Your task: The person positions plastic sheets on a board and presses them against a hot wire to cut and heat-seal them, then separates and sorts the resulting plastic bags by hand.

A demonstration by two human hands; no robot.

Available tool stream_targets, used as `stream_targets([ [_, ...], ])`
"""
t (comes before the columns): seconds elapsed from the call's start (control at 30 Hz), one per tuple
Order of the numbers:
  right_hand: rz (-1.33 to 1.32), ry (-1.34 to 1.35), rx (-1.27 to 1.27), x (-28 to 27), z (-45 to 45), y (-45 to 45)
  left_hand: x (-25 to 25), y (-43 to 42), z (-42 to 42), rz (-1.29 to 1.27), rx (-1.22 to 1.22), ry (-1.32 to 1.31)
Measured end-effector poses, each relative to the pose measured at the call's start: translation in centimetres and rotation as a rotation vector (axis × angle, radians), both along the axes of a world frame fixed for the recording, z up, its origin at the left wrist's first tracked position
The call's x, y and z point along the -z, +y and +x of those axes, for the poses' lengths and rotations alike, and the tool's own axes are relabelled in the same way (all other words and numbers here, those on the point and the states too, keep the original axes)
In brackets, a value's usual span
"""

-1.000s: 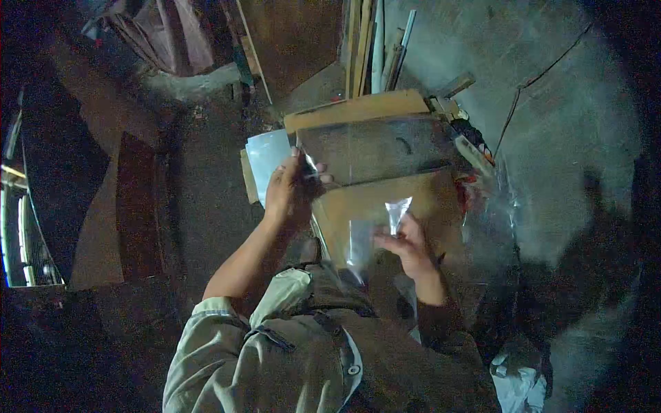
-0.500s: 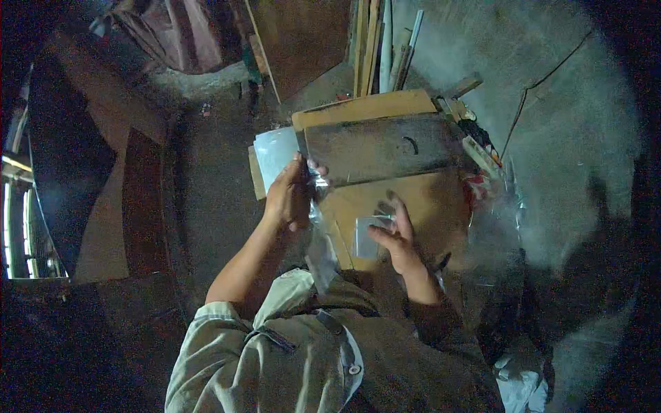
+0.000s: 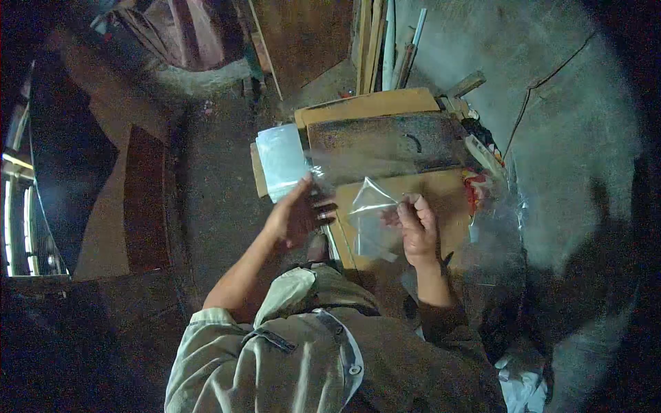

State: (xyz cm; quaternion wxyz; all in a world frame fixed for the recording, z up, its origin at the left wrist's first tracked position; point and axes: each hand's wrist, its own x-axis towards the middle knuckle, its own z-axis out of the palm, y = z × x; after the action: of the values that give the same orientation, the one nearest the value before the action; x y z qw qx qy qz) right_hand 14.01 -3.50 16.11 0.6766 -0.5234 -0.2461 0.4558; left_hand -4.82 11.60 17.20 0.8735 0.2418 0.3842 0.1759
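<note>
My right hand (image 3: 418, 230) is closed, with its thumb and fingers pinching a clear plastic sheet (image 3: 374, 197) whose glossy peak stands up to the left of the fingers. Below that sheet, a small pale see-through piece (image 3: 370, 237) lies over the cardboard (image 3: 451, 206). My left hand (image 3: 296, 215) has its fingers spread apart, and I see nothing gripped in it. Just beyond its thumb is a stack of pale blue-white sheets (image 3: 281, 160), overlapping a cardboard edge. Some shiny clear plastic (image 3: 317, 172) shows beside the stack.
A dark, worn board (image 3: 372, 141) lies across the cardboard. Behind it, wooden strips and pipes (image 3: 385, 48) lean upright. At the right edge are a red-and-white wrapper (image 3: 474, 193) and scraps by the wall. A white bag (image 3: 521, 385) sits low on the right.
The clear plastic that hung from my left hand is gone from it, and that hand has opened and lowered slightly. My right hand has moved right and now pinches a clear sheet.
</note>
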Motion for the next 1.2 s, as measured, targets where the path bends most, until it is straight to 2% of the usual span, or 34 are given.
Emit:
stream_targets([
  [0.03,0.004,-0.247,0.030,0.6,0.1,0.2,1.9,0.2,-0.1,-0.009,0.126,-0.104],
  [0.07,0.008,-0.493,0.059,0.9,0.0,0.3,3.4,-0.2,-0.5,-0.010,0.125,-0.103],
  [0.1,-0.005,-0.595,0.040,-0.3,-0.7,0.4,3.4,-0.7,-0.5,0.017,0.160,-0.085],
  [0.13,-0.005,-0.595,0.038,-0.9,-1.2,0.4,3.3,-0.9,-0.4,0.045,0.196,-0.068],
  [0.2,-0.085,-0.847,0.037,-1.5,-1.9,0.1,2.4,-1.2,-0.4,0.020,0.181,-0.048],
  [0.33,0.025,-0.912,0.000,0.0,-2.0,0.3,2.8,-2.0,0.3,0.180,0.159,0.084],
  [0.37,-0.028,-0.749,-0.030,0.4,-1.9,0.0,3.3,-2.2,0.2,0.201,0.171,0.065],
  [0.4,-0.028,-0.749,-0.029,0.3,-1.5,-0.1,3.6,-2.4,0.0,0.222,0.183,0.047],
  [0.47,-0.062,-0.330,0.081,-0.3,-0.1,0.1,3.9,-2.6,-0.2,0.181,0.096,-0.055],
  [0.53,-0.080,-0.284,0.151,-0.5,1.7,0.0,3.9,-2.3,-0.3,0.214,0.048,0.037],
  [0.6,-0.112,-0.025,0.261,-0.7,2.2,0.0,3.3,-1.9,-0.2,0.161,0.064,0.011],
  [0.63,-0.163,0.009,0.248,-1.4,1.6,0.0,2.3,-1.8,-0.1,0.243,0.079,0.059],
  [0.67,-0.165,0.010,0.246,-1.0,1.5,-0.2,1.7,-1.9,0.0,0.323,0.095,0.107],
  [0.73,-0.296,0.079,-0.008,0.6,1.7,-0.6,1.6,-2.3,0.4,0.396,0.050,0.115],
  [0.77,-0.230,-0.037,-0.065,0.9,1.7,-0.7,1.6,-2.4,0.5,0.472,0.005,0.124],
  [0.87,-0.322,-0.052,-0.178,-0.4,2.7,-0.9,1.8,-1.9,0.1,0.429,-0.058,0.162],
  [0.9,-0.274,-0.051,-0.058,0.4,2.9,-0.5,2.0,-1.6,0.1,0.466,-0.051,0.221],
  [0.93,-0.276,-0.050,-0.061,0.6,3.0,-0.4,2.1,-1.5,0.1,0.463,-0.054,0.223],
  [1.0,-0.250,0.049,0.091,0.2,2.9,-0.2,2.4,-1.4,0.2,0.475,-0.082,0.224],
  [1.03,-0.250,0.049,0.090,-0.3,2.8,0.1,3.3,-1.1,0.4,0.467,-0.112,0.165],
  [1.17,-0.292,-0.254,0.004,-1.6,3.7,2.0,3.1,0.2,1.5,0.426,-0.175,0.060],
  [1.2,-0.282,-0.230,0.039,-2.0,4.3,3.0,2.8,1.1,2.0,0.443,-0.180,0.078],
])
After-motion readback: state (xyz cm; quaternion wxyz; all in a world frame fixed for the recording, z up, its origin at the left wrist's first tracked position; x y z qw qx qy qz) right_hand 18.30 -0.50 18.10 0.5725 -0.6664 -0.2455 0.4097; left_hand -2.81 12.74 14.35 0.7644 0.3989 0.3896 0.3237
